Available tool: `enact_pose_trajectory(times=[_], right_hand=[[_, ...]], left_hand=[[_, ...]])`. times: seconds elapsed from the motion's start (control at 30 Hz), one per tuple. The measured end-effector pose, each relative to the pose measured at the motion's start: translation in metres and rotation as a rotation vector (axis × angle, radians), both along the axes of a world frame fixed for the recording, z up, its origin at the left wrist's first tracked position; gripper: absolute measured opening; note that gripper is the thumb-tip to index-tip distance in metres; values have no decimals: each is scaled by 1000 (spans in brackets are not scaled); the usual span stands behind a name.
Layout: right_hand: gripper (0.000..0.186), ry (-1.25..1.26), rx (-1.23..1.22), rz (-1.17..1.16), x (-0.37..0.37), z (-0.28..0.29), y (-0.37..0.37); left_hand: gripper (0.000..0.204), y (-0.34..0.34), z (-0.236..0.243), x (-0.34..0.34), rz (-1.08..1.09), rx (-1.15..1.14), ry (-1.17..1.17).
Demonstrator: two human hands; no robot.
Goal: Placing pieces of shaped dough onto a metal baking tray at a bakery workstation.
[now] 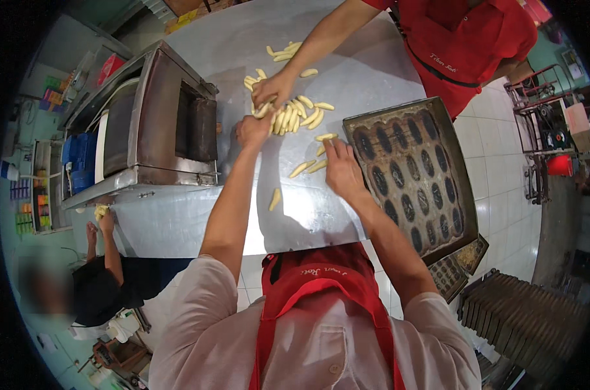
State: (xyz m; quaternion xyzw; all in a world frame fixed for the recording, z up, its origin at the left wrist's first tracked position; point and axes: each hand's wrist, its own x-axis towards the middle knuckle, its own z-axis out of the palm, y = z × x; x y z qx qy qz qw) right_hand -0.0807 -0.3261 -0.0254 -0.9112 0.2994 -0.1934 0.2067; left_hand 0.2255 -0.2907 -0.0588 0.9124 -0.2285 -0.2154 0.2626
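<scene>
My left hand (252,130) reaches to the left edge of a pile of pale, finger-shaped dough pieces (287,120) on the metal table (236,234). Its fingers are curled; what they hold is hidden. A co-worker's hand (273,90) reaches down from above, just over my fingertips, onto the pile. My right hand (342,166) lies right of the pile with fingers stretched, the tips touching or just beside a loose piece (325,137). A few other pieces (301,169) lie near it.
A steel roller machine (148,114) stands on the left. A large pan (461,175) with oblong hollows sits right. A co-worker in a red apron (441,45) stands opposite; another person (106,279) handles dough at lower left. Stacked trays (516,312) and a trolley (536,123) are at right.
</scene>
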Motion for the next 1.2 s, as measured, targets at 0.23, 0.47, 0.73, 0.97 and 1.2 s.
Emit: enact_pose_trajectory(times=[0.23,0.47,0.73,0.97,1.2], right_hand=[[25,128,50,-125,18,-2,5],[35,-107,184,-181,-75,8,91],[76,315,12,-35,-50,1,95],[87,65,-17,-77,11,-20,18],[79,220,133,-111,-63,6,111]], left_hand=[[57,0,4,-37,140,-298,162],[47,61,-3,-78,-112,-526,-10],[26,77,33,-125,-493,-223,263],[22,46,36,-88,-545,-230,289],[21,-19,33,-67,-452,-463,11]])
